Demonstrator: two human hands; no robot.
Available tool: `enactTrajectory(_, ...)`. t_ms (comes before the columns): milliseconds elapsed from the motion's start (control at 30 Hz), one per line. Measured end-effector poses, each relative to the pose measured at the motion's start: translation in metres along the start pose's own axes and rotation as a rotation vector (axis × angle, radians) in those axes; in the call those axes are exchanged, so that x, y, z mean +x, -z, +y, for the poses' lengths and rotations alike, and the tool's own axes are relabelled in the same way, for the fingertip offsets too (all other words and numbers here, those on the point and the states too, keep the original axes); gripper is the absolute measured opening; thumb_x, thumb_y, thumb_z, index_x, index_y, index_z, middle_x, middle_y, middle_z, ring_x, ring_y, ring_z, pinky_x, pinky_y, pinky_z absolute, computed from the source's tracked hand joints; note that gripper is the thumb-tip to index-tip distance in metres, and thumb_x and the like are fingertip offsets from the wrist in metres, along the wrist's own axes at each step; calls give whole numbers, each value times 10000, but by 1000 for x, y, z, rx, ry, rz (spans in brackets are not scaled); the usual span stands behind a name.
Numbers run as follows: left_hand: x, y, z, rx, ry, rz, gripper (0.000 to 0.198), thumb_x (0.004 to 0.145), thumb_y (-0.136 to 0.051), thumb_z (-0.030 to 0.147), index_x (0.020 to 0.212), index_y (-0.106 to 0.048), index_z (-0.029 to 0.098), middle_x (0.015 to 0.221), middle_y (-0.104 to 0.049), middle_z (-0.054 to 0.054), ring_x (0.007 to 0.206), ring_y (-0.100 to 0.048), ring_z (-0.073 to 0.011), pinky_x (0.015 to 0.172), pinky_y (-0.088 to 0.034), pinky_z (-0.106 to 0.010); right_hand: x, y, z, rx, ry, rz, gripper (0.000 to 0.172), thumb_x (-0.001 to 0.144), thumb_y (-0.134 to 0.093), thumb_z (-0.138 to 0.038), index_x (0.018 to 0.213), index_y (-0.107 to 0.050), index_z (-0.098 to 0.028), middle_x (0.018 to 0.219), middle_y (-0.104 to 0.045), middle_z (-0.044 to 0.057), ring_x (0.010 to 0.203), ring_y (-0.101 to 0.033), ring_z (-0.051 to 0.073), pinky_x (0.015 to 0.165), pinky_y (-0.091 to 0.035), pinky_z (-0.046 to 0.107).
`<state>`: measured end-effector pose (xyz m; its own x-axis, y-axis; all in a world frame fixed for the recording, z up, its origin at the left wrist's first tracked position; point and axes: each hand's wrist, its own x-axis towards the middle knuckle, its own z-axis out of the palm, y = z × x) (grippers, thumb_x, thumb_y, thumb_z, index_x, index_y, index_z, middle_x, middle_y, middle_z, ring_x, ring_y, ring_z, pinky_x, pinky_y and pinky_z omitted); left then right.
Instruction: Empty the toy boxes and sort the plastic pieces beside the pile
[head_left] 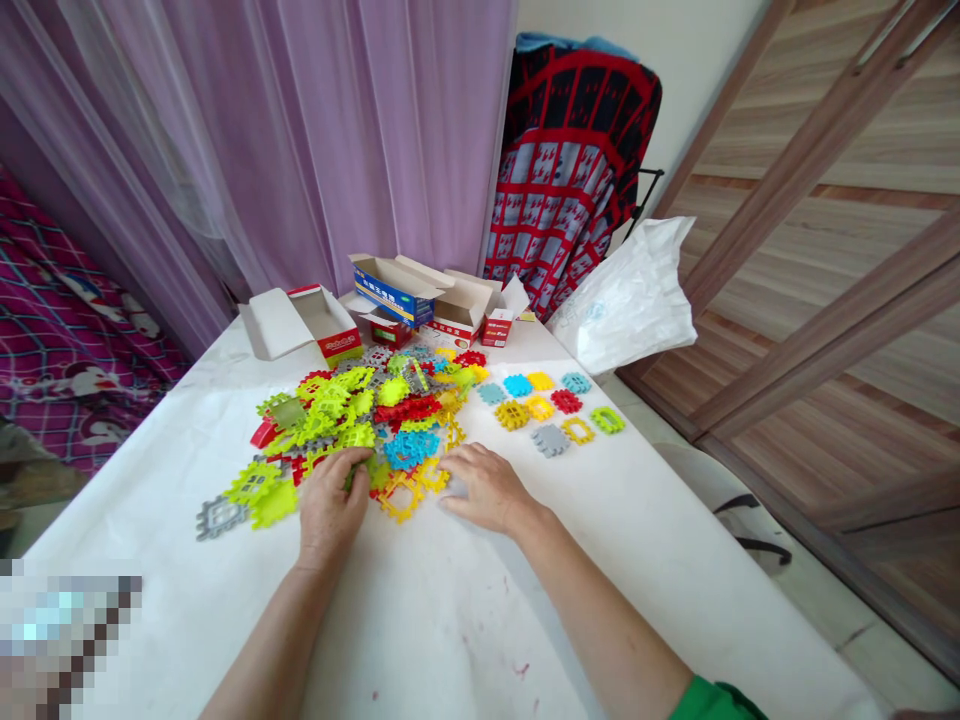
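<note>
Interlocking plastic tiles with toothed edges lie in a mixed heap (pixel 337 400) on the white table (pixel 420 620). At the heap's near edge, the fingers of my left hand (pixel 336 498) curl round a green tile (pixel 349 476), mostly hidden by them. Just right of the yellow tiles (pixel 401 495), my right hand (pixel 486 488) rests low with thumb and fingers apart, holding nothing visible. Between the hands and slightly beyond sits a blue tile stack (pixel 411 449). Lime-green tiles (pixel 274 503) and a grey window-shaped tile (pixel 220 517) lie left of my left hand.
Small sorted stacks stand at the right, among them a grey stack (pixel 550 440) and a red one (pixel 566 401). Open cardboard boxes, including a blue box (pixel 394 290) and a red box (pixel 339 335), line the back. A white bag (pixel 630 300) stands by the far right edge.
</note>
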<state>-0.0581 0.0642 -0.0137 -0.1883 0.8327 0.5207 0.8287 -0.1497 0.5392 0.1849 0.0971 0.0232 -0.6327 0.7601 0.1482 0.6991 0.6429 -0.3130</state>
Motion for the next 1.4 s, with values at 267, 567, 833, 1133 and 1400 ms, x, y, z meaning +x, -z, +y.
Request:
enactTrajectory(267, -1, -1, -2, -9, 2, 2, 261, 876, -442, 289, 964, -678, 222, 1006, -718, -60, 941, -659, -215, 883, -506, -367, 5, -8, -4, -162, -6, -40, 185, 899, -600, -340, 1026, -681, -232, 1092, -665, 47, 1016, -558, 204, 865, -443, 306)
enactTrajectory(567, -1, 0, 0, -7, 6, -10, 269, 864, -437, 282, 962, -680, 221, 1014, -717, -59, 942, -659, -221, 881, -506, -369, 1, 24, 23, -13, -138, 36, 284, 941, -395, -183, 888, -674, -196, 943, -681, 54, 938, -587, 167, 854, -426, 260)
enactTrajectory(833, 1, -1, -1, 6, -20, 3, 264, 851, -445, 287, 936, -687, 223, 988, -729, -55, 907, -670, -218, 844, -518, -352, -12, 44, 57, -156, -315, 47, 375, 943, -393, -197, 1253, -603, -222, 1235, -618, 70, 1131, -554, 184, 941, -407, 274)
enactTrajectory(1133, 2, 0, 1, -4, -3, -11, 272, 846, -439, 296, 938, -685, 225, 992, -727, -56, 920, -666, -222, 861, -511, -360, -5, 35, 18, -251, -726, -124, 422, 932, -438, -520, 1117, -631, -193, 987, -701, 145, 956, -658, 284, 780, -467, 369)
enactTrajectory(1400, 1, 1, 2, 9, 11, -4, 275, 847, -432, 294, 933, -683, 222, 993, -727, -55, 929, -664, -226, 860, -505, -359, -1, 12, 5, -246, -458, -86, 351, 851, -560, -312, 1189, -572, -220, 1155, -618, 104, 1098, -559, 251, 861, -442, 333)
